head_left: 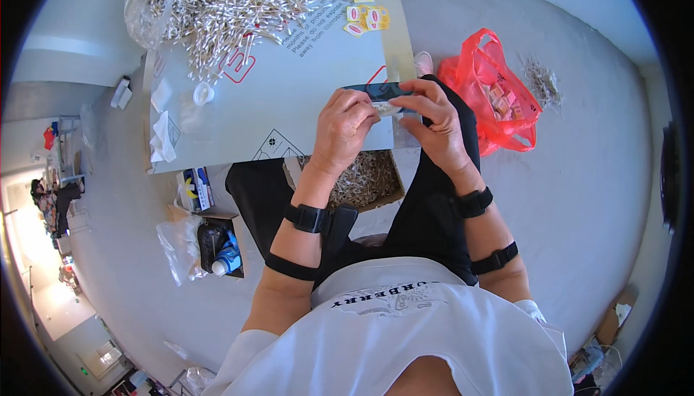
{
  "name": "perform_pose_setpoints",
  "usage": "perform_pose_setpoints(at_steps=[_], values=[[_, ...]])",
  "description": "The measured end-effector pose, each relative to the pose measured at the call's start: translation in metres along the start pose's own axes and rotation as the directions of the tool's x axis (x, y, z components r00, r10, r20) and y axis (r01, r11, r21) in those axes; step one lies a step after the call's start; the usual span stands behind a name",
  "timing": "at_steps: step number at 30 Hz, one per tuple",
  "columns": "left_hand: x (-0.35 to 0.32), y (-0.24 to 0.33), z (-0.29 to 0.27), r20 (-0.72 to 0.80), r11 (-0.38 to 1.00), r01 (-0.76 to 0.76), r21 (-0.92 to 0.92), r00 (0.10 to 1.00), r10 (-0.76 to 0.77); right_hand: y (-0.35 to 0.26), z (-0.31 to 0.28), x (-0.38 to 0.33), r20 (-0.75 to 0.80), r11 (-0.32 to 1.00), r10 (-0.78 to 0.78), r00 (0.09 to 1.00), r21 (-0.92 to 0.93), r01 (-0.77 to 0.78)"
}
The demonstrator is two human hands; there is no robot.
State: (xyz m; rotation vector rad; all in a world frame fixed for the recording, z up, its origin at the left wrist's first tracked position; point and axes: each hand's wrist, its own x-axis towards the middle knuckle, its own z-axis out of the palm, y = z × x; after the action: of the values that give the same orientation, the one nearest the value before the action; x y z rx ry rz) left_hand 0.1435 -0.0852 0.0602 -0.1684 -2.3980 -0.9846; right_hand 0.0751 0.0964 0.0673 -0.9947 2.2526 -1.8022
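In front of me, over the table's near right edge, both hands are at a small whitish packet [384, 109], possibly with cotton swabs in it; its contents are too small to make out. My left hand [344, 127] pinches its left end, fingers curled. At the other end is my right hand [437, 122], index finger and thumb bent around it. A dark glossy flat piece [383, 91] shows just behind the fingers. Far left on the table lies a big heap of loose cotton swabs [217, 16], partly in a clear plastic bag [150, 5]. Small yellow-and-white packets [376, 18] lie at the far right.
Below the table edge, between my legs, stands a carton of swabs [365, 179]. A red plastic bag [473, 70] with small boxes sits on the floor at right, near scattered swabs [542, 83]. A white roll [203, 94] and crumpled tissue [163, 137] lie at the table's left.
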Motion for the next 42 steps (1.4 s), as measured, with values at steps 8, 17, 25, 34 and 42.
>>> perform_pose_setpoints(at_steps=[8,17,25,34,42], values=[[0.001,-0.001,0.002,-0.007,1.000,0.006,0.008,1.000,-0.006,0.002,0.001,0.015,0.082,0.976,-0.103,0.991,-0.184,0.117],[0.007,-0.010,0.003,0.015,0.997,-0.067,0.031,0.998,0.067,0.010,-0.002,0.026,0.141,0.952,-0.184,0.973,-0.220,0.213],[0.016,-0.009,-0.006,0.170,0.989,-0.123,0.085,0.980,0.107,0.004,-0.008,0.033,0.225,0.836,-0.313,0.923,-0.396,0.380],[0.014,-0.012,-0.005,0.153,0.987,-0.114,0.114,0.984,0.096,0.006,-0.010,0.037,0.296,0.805,-0.324,0.898,-0.413,0.427],[0.013,-0.013,0.004,-0.023,0.996,-0.017,-0.090,1.000,0.015,0.007,0.000,0.036,0.179,0.945,-0.207,0.962,-0.218,0.244]])
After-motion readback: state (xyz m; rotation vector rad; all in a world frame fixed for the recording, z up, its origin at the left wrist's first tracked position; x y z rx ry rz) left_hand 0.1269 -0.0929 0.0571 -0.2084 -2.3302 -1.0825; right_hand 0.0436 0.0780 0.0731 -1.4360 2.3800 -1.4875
